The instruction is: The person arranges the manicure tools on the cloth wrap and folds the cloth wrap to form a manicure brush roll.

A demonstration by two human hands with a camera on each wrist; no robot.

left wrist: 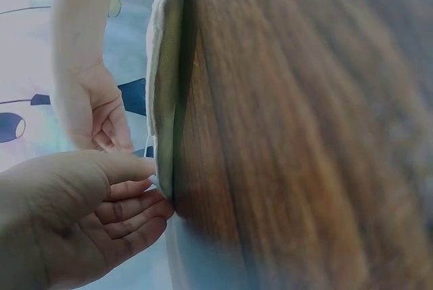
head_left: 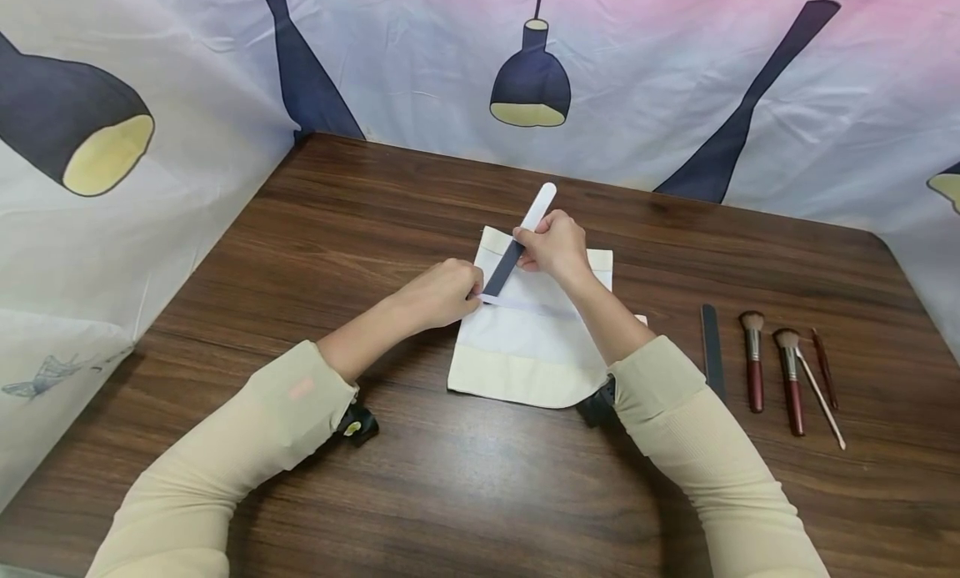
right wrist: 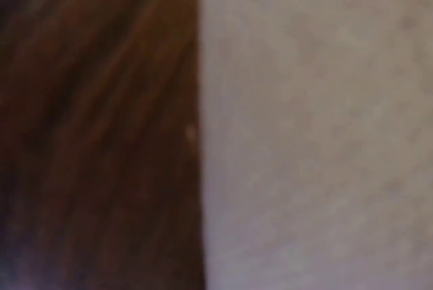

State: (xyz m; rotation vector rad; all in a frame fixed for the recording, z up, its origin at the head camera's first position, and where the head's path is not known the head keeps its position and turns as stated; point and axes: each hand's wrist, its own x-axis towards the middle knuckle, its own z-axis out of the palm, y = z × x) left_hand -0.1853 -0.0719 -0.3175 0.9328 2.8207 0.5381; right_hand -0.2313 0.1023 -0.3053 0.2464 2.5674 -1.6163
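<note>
A cream-and-white cloth pouch lies on the table, with a pocket edge crossing its middle. My right hand pinches a nail file between thumb and fingers. The file slants over the cloth, white at its upper end and dark grey below, with its lower tip at the pocket edge. At the pouch's left side, my left hand pinches the pocket edge. The left wrist view shows the left thumb and fingers on the cloth edge. The right wrist view is blurred and does not show the hand.
To the right on the wooden table lie another dark nail file, two makeup brushes with red handles, a thin pale stick and a slim red-brown tool. A lamp-printed curtain stands behind the table.
</note>
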